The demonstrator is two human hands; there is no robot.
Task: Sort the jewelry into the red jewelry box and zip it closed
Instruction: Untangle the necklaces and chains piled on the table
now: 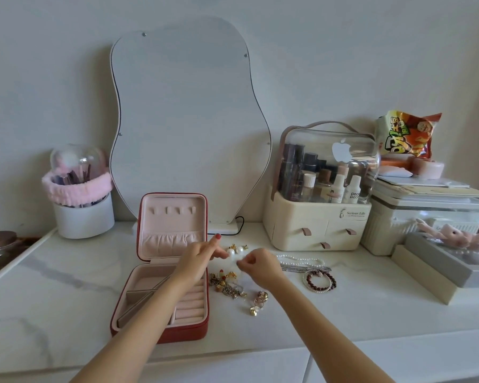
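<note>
Pinching a pearl earring (231, 252), left fingers (219, 251); right fingers (242, 265) pinched beside jewelry box (161, 337) edge.

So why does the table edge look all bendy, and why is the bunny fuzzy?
Head view: the wide lens curves the white marble table near the edges; the pink plush bunny sits at the blurry right rim; soft daylight, faint shadows, glare on the clear-lidded cream cosmetics case.

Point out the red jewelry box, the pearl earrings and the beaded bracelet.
red jewelry box (187, 334): head view, on the red front wall of the base.
pearl earrings (239, 249): head view, on the right pearl.
beaded bracelet (333, 280): head view, on the dark beads at its right side.
</note>
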